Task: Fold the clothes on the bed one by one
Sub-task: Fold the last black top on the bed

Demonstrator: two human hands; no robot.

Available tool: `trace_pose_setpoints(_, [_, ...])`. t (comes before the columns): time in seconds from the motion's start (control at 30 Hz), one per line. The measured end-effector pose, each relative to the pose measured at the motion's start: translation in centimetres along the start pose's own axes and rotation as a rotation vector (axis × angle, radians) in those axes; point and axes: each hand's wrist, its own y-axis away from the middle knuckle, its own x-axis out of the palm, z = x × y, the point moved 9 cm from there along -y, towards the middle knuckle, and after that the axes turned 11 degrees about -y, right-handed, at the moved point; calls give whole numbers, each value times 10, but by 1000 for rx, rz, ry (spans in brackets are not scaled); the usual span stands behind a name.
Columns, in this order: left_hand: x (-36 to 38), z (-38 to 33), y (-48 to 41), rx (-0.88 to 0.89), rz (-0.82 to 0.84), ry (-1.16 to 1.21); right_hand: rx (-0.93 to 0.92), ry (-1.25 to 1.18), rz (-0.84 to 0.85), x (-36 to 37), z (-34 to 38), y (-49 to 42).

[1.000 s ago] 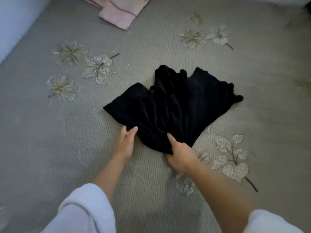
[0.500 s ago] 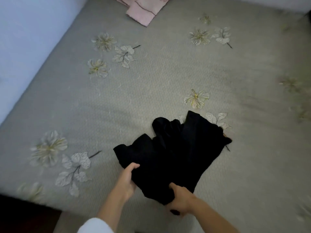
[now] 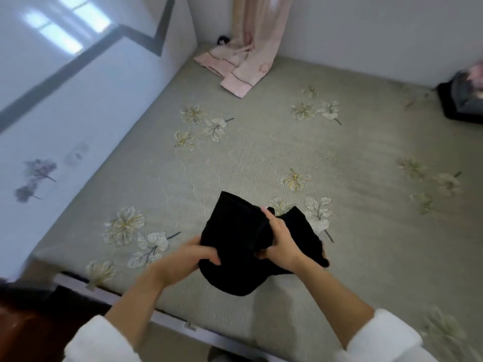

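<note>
A black garment (image 3: 235, 239) is bunched between both hands, lifted just above the near edge of the grey-green flowered bed (image 3: 235, 158). My left hand (image 3: 193, 259) grips its lower left side with curled fingers. My right hand (image 3: 277, 239) grips the middle fold, fingers wrapped over the cloth. Part of the garment trails to the right behind my right hand (image 3: 308, 236). A pink garment (image 3: 235, 74) lies at the far corner of the bed.
A white wall (image 3: 78, 113) runs along the bed's left side. A pink curtain (image 3: 258, 24) hangs in the far corner. A dark pile of things (image 3: 462, 97) sits at the far right. The bed frame's edge (image 3: 167, 317) is near me.
The garment lay spread flat on the bed; both hands have gathered it, folded it smaller and lifted it toward the near edge. The camera has tilted up, showing the walls.
</note>
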Motion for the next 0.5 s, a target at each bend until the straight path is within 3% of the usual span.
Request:
trace_pose_setpoints(0.1, [-3,-47,22,73,1,-127,-174,82,83,6,56,2])
trace_pose_setpoints(0.2, [-21,-83,40,129,-97,-114,-196,-147,108,-13,105,21])
trace_pose_setpoints(0.3, [-37,-116,58,216,-169,-92,-203,-317,0,-60,142,42])
trace_pose_setpoints(0.4, [-48,-141,68,290,-239,-165,-258,-298,-47,-91,181,67])
trace_pose_setpoints(0.5, [-56,-166,75,347,-331,-261,-348,-245,23,-107,214,89])
